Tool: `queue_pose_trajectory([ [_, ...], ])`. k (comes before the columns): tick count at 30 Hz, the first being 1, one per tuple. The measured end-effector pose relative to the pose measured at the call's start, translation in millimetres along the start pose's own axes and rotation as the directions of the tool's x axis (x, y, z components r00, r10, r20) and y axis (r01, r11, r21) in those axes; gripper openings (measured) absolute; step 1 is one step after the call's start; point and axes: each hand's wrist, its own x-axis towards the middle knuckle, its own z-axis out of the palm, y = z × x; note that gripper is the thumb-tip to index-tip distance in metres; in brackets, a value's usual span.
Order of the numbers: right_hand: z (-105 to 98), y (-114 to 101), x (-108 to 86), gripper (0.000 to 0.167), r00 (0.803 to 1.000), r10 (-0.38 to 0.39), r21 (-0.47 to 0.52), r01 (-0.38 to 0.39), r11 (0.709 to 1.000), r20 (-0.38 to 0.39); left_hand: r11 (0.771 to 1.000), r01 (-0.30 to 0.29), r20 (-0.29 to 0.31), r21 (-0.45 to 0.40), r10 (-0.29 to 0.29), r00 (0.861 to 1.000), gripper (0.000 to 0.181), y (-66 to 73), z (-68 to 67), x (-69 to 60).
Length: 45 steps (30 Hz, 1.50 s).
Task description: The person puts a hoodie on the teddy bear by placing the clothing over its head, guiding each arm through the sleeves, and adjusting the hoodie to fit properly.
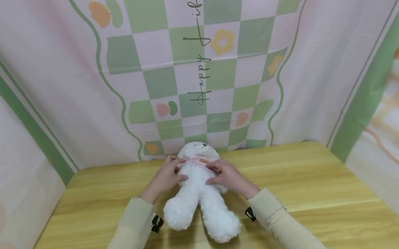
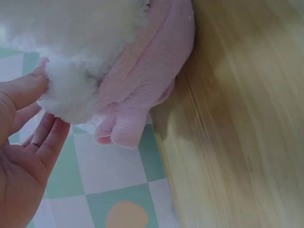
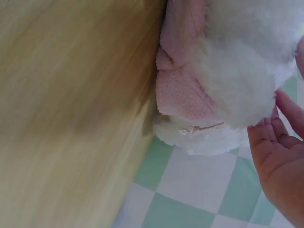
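Note:
A white fluffy plush toy lies on its back on the wooden table, its head toward the patterned backdrop and its two long legs toward me. Pink cloth wraps its neck, and more pink fabric shows along its back in both wrist views. My left hand grips the toy's side by the pink cloth; the left wrist view has thumb and fingers around a white furry arm. On the opposite side my right hand holds the other furry arm between thumb and fingers. Some fingertips are hidden in fur.
The wooden table ends at a hanging backdrop with green and white checks, right behind the toy's head. Curtains close off the left and right sides. Black straps show at both wrists.

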Motion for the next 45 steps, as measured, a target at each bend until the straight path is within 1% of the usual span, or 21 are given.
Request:
queue_pose_trajectory([
  [2,1.4,-0.8,0.9,0.050,1.000,0.008,-0.022,-0.008,1.000,0.011,0.999,-0.006,0.016,0.033,0.006,1.000,0.049,-1.7,0.2,1.6],
  [5,2.5,-1.9,1.4,0.052,0.999,0.030,-0.054,-0.030,0.998,0.013,0.995,-0.041,0.043,0.086,0.038,0.998,0.047,-3.6,0.6,3.6],
  [8,2.8,-2.6,1.6,0.046,0.999,0.038,-0.061,-0.038,0.997,0.006,0.988,-0.076,0.071,0.138,0.066,0.995,0.043,-5.5,0.7,5.4],
  [11,4.3,-3.5,1.8,0.039,1.000,0.019,-0.073,-0.019,0.997,0.000,0.984,-0.089,0.096,0.153,0.075,0.993,0.039,-7.6,0.7,6.7],
  [14,6.6,-4.5,2.2,0.037,1.000,0.016,-0.071,-0.016,0.997,0.003,0.987,-0.076,0.115,0.143,0.060,0.992,0.037,-9.2,-0.2,6.7],
  [19,8.7,-3.2,2.9,0.041,0.997,0.070,-0.058,-0.070,0.996,0.013,0.994,-0.028,0.139,0.105,0.013,0.990,0.038,-11.1,-0.3,5.3],
  [23,5.7,1.5,2.2,0.050,0.993,0.106,-0.046,-0.103,0.994,0.057,0.998,-0.009,0.124,0.067,0.000,0.992,0.041,-13.4,2.4,4.2],
  [26,3.6,4.2,1.0,0.058,0.986,0.141,-0.033,-0.139,0.990,0.091,0.999,-0.005,0.109,0.043,0.001,0.994,0.045,-14.9,4.2,3.9],
  [31,5.2,5.6,-0.9,0.059,0.980,0.184,-0.023,-0.183,0.983,0.070,0.999,0.032,0.120,0.013,-0.034,0.992,0.056,-16.4,3.5,4.4],
  [33,5.9,5.4,-1.5,0.060,0.980,0.192,-0.012,-0.192,0.981,0.059,1.000,0.031,0.135,0.005,-0.031,0.990,0.060,-18.0,2.5,4.5],
  [36,6.5,5.4,-2.0,0.062,0.981,0.185,0.014,-0.186,0.982,0.062,1.000,0.004,0.154,0.013,-0.006,0.988,0.063,-22.0,1.3,4.8],
  [39,7.6,6.8,-2.2,0.063,0.982,0.174,0.040,-0.177,0.983,0.069,0.999,-0.027,0.163,0.043,0.020,0.986,0.061,-24.6,1.4,5.3],
  [42,9.0,8.0,-2.2,0.061,0.982,0.174,0.049,-0.178,0.983,0.074,0.998,-0.025,0.157,0.058,0.015,0.988,0.055,-24.2,3.2,5.6],
  [45,9.6,8.2,-2.5,0.057,0.983,0.169,0.045,-0.173,0.984,0.078,0.997,-0.029,0.122,0.071,0.020,0.992,0.049,-21.5,6.0,3.4],
])
